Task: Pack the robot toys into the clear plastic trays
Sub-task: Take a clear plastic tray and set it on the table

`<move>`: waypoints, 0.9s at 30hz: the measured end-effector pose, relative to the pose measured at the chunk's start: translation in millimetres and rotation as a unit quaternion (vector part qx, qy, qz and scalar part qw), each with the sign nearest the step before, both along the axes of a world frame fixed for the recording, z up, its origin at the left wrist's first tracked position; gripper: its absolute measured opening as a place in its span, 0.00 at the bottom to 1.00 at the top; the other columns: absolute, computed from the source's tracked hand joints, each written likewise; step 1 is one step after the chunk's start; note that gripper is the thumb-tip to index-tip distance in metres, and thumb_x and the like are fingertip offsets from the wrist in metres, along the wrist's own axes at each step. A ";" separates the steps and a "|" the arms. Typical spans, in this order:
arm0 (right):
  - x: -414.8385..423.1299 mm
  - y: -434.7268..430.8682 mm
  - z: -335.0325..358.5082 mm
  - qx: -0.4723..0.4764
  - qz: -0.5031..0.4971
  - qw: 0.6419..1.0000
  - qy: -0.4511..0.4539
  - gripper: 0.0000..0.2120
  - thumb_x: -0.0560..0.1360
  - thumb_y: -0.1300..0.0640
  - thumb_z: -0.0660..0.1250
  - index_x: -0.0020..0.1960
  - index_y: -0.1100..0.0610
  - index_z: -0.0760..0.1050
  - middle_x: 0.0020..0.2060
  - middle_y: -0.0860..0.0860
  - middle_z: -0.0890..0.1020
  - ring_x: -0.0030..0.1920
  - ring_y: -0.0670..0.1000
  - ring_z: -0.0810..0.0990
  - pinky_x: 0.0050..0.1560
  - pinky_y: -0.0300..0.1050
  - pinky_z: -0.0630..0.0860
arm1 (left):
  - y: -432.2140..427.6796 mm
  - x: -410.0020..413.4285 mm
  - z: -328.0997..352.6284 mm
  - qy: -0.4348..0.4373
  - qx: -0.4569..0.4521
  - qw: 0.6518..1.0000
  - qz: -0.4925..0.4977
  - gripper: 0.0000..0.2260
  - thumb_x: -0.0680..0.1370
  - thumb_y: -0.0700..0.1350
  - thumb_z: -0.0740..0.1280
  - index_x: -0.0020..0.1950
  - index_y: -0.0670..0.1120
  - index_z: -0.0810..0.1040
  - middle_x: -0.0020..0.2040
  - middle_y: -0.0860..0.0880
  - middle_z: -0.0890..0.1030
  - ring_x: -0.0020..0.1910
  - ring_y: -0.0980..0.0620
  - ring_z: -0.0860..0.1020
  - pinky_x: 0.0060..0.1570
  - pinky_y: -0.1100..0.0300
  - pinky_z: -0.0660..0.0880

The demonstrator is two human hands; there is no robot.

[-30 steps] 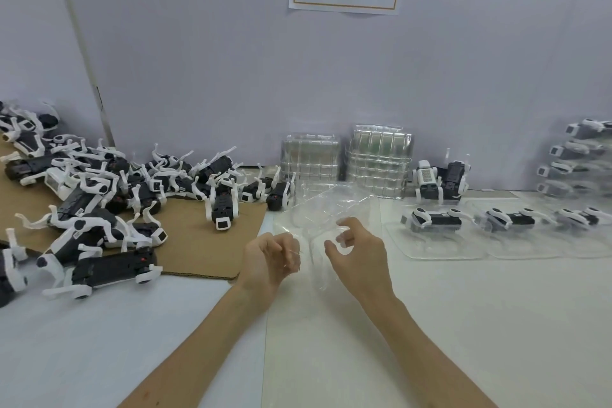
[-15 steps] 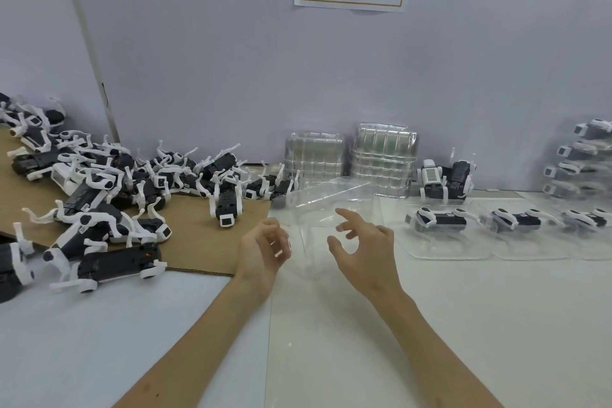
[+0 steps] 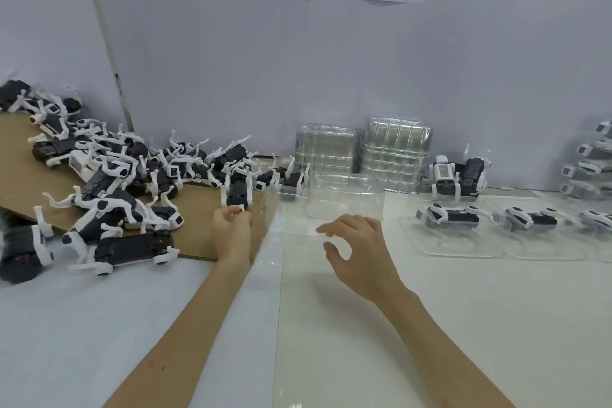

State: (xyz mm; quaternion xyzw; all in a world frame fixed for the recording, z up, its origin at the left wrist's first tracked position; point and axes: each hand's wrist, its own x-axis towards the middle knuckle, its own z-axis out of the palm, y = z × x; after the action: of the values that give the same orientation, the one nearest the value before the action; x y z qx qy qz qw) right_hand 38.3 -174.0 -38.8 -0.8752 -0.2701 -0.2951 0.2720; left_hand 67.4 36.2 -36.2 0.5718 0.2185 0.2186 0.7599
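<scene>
Surface: white table (image 3: 463, 325), toy pile (image 3: 109, 182) on cardboard.
Left hand (image 3: 231, 232): fingers closing on one toy (image 3: 237, 194).
Right hand (image 3: 357, 252): spread, empty, over clear tray (image 3: 346, 197).
Risk: tangled legs could drag neighbouring toys; the light tray may slide.

My left hand (image 3: 231, 228) reached forward-left, fingers curled, pinching. Right hand (image 3: 359, 250) hovering, palm down, fingers spread loose, empty.

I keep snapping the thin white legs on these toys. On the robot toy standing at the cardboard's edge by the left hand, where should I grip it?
Grip the robot toy by its black body, across the two flanks, coming down from above. It stands upright with the body exposed on top, and the thin white legs splay out at its sides. The left hand is already at its near end; the right hand is open and free.
</scene>
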 end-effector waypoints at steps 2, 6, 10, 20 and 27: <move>-0.5 -2.0 1.6 0.002 0.004 1.000 0.015 0.11 0.71 0.61 0.69 0.52 0.50 0.82 0.42 0.42 0.79 0.48 0.45 0.77 0.62 0.36 0.59 | 5.9 -3.4 5.0 -0.042 0.184 0.978 0.086 0.11 0.75 0.34 0.64 0.55 0.46 0.74 0.48 0.50 0.77 0.39 0.59 0.74 0.38 0.70 0.72; -1.9 -3.2 2.8 0.004 0.008 0.999 0.052 0.11 0.70 0.63 0.71 0.50 0.51 0.83 0.41 0.43 0.80 0.47 0.47 0.77 0.62 0.33 0.57 | 27.3 -7.5 11.7 -0.071 0.408 0.860 0.298 0.13 0.69 0.36 0.64 0.51 0.48 0.76 0.53 0.50 0.77 0.56 0.47 0.73 0.53 0.53 0.64; -2.4 -2.3 3.9 0.009 0.009 0.998 0.060 0.11 0.70 0.64 0.71 0.49 0.51 0.83 0.40 0.43 0.80 0.46 0.47 0.77 0.61 0.32 0.57 | 56.5 -10.0 13.2 -0.024 0.383 0.838 0.387 0.16 0.68 0.38 0.62 0.54 0.46 0.76 0.57 0.47 0.77 0.59 0.42 0.72 0.56 0.48 0.64; -2.3 -1.6 3.5 0.024 0.011 0.998 0.058 0.11 0.71 0.65 0.71 0.48 0.51 0.83 0.40 0.43 0.80 0.46 0.47 0.78 0.60 0.32 0.58 | 61.0 -6.3 18.4 -0.091 0.150 0.952 0.252 0.09 0.72 0.34 0.60 0.44 0.44 0.78 0.39 0.47 0.79 0.38 0.52 0.74 0.50 0.52 0.74; -3.1 -0.2 3.6 0.049 0.014 0.999 0.001 0.06 0.75 0.57 0.67 0.49 0.52 0.83 0.43 0.43 0.80 0.47 0.45 0.77 0.59 0.36 0.62 | 7.9 -22.9 36.4 -0.282 0.064 0.957 0.024 0.10 0.74 0.32 0.58 0.36 0.43 0.73 0.21 0.55 0.66 0.19 0.57 0.62 0.20 0.63 0.58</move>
State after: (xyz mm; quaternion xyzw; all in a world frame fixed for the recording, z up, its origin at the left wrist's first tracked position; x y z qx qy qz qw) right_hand 35.2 -174.2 -35.2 -0.8574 -0.2670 -0.3031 0.3189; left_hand 44.5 44.1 0.2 0.5291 -0.0048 0.4028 0.7469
